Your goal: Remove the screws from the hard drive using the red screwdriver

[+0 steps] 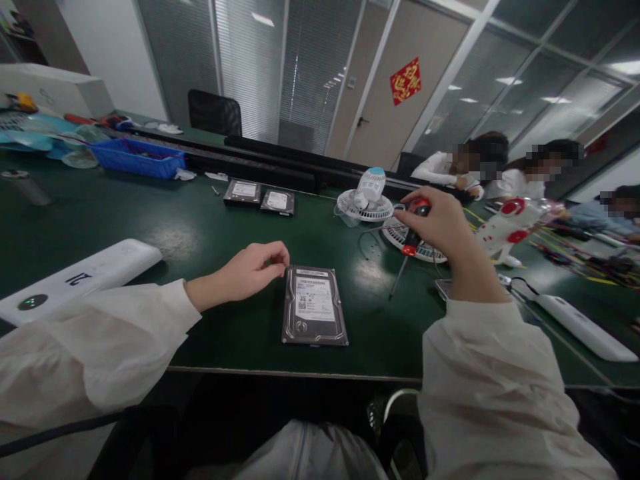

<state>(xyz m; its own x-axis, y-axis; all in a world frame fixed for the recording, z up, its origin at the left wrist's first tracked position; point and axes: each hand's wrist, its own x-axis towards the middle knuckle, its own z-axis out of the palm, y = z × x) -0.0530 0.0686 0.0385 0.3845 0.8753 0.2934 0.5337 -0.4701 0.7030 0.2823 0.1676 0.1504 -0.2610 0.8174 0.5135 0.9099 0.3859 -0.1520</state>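
Observation:
A hard drive (pixel 314 303) lies flat on the green table, its printed label facing up. My left hand (pixel 255 270) is at its upper left corner, thumb and fingers curled together; whether they pinch anything small is hidden, and I cannot tell if they touch the drive. To the right, my right hand (pixel 440 217) is closed around a red-and-black screwdriver (pixel 411 241). Its shaft slants down to the left, with the tip apart from the drive.
Two more hard drives (pixel 244 191) lie farther back. White fan parts (pixel 370 193) stand behind the screwdriver. A blue bin (pixel 137 159) is at the back left, and white power banks (pixel 80 277) flank both sides. Other people (pixel 450 167) sit at the far right, near tangled wires (pixel 575 257).

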